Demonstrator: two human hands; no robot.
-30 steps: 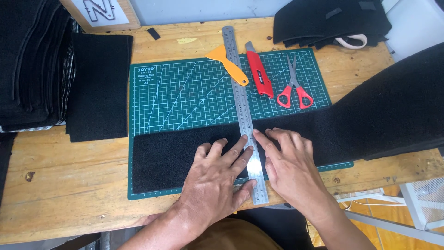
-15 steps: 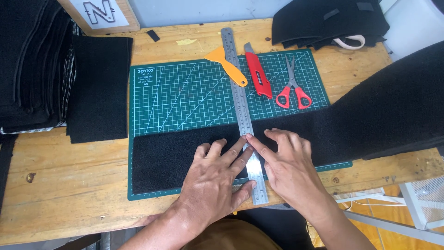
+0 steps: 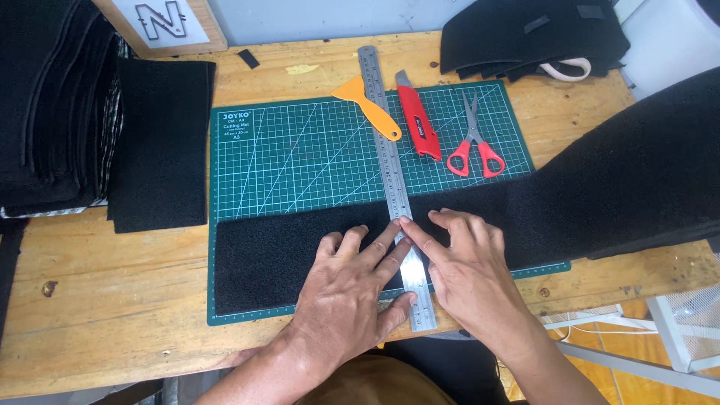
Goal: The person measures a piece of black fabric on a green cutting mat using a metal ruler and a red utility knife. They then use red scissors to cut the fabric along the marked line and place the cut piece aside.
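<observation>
A long steel ruler [image 3: 387, 150] lies across a green cutting mat [image 3: 300, 157] and over a wide strip of black fabric [image 3: 262, 259]. My left hand [image 3: 352, 296] rests flat on the fabric left of the ruler, fingertips and thumb touching the ruler's edge. My right hand [image 3: 469, 266] lies flat on the fabric right of the ruler, its index fingertip on the ruler beside the left fingers. Neither hand grips anything.
On the mat's far side lie an orange plastic scraper [image 3: 365, 105], a red utility knife [image 3: 418, 120] and red-handled scissors [image 3: 474, 146]. Cut black pieces [image 3: 161, 142] and a tall stack [image 3: 52, 105] sit at left. More black fabric [image 3: 532, 34] is at back right.
Both hands stay on the fabric at the ruler; the fingers have shifted slightly, with the right index finger now pressed to the ruler's edge.
</observation>
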